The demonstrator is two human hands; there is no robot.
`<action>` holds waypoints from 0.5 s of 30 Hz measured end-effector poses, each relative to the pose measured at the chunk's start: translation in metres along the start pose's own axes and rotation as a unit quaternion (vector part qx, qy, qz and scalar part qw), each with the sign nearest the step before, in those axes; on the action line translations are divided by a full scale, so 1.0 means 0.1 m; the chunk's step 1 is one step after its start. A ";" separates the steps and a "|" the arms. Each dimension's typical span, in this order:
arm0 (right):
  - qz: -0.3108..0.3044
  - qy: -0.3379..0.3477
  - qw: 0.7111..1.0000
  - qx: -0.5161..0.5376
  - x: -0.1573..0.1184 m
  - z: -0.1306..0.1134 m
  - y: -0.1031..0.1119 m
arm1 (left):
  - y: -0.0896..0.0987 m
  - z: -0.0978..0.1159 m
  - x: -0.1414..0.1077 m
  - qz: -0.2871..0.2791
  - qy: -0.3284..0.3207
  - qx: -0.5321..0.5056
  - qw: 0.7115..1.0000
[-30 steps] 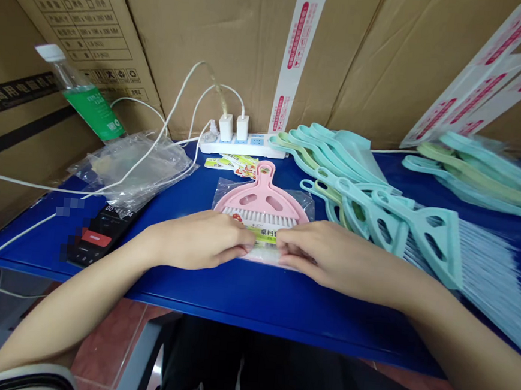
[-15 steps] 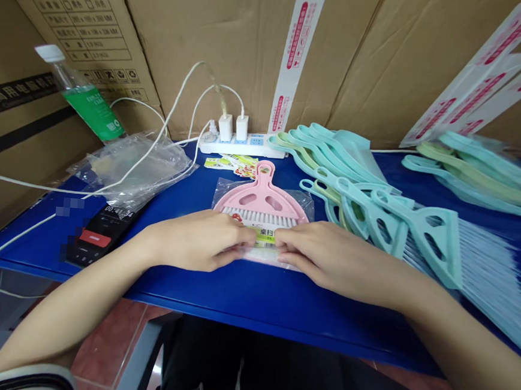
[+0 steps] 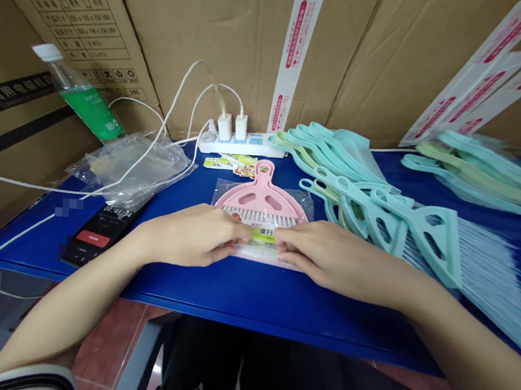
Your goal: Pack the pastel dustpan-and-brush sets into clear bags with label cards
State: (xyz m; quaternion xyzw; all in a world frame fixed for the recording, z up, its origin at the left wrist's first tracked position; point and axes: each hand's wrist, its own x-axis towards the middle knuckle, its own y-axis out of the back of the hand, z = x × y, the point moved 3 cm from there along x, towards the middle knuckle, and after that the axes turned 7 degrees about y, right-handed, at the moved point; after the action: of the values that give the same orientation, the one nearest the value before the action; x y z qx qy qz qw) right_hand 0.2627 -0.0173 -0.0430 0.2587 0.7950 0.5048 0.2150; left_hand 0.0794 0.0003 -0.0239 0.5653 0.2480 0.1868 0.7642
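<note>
A pink dustpan and brush set (image 3: 263,192) in a clear plastic bag lies on the blue table, handle pointing away from me. A yellow-green and white label (image 3: 265,234) shows across its near part, over the white bristles. My left hand (image 3: 198,236) is closed, its fingertips pinching at the label's left side, on the bag. My right hand (image 3: 323,251) is closed too, fingers pressed on the bag at the label's right side. What exactly sits between the fingertips is partly hidden.
Turquoise dustpans (image 3: 345,153) and brushes (image 3: 433,232) lie to the right, with bagged sets (image 3: 492,171) beyond. Behind are loose labels (image 3: 231,164) and a power strip (image 3: 246,146). At left are plastic bags (image 3: 136,164), a phone (image 3: 97,236), cables and a tilted bottle (image 3: 87,106).
My left hand has shifted slightly to the left along the label, uncovering more of its yellow-green part. My right hand has hardly moved.
</note>
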 end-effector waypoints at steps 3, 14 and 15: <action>0.008 0.005 1.000 0.005 -0.01 0.00 0.00 | 0.01 -0.01 0.00 0.006 0.001 0.005 1.000; 0.012 0.010 1.000 0.000 -0.01 0.00 0.00 | -0.01 -0.01 0.00 -0.042 0.008 -0.019 0.999; 0.010 0.010 1.000 0.001 -0.01 0.00 0.00 | -0.02 -0.01 0.00 -0.049 0.009 -0.022 0.998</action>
State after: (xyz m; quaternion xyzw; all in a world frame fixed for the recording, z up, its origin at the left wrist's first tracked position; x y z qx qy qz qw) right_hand 0.2637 -0.0184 -0.0428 0.2620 0.7950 0.5086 0.2014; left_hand 0.0793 0.0008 -0.0260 0.5335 0.2782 0.1592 0.7827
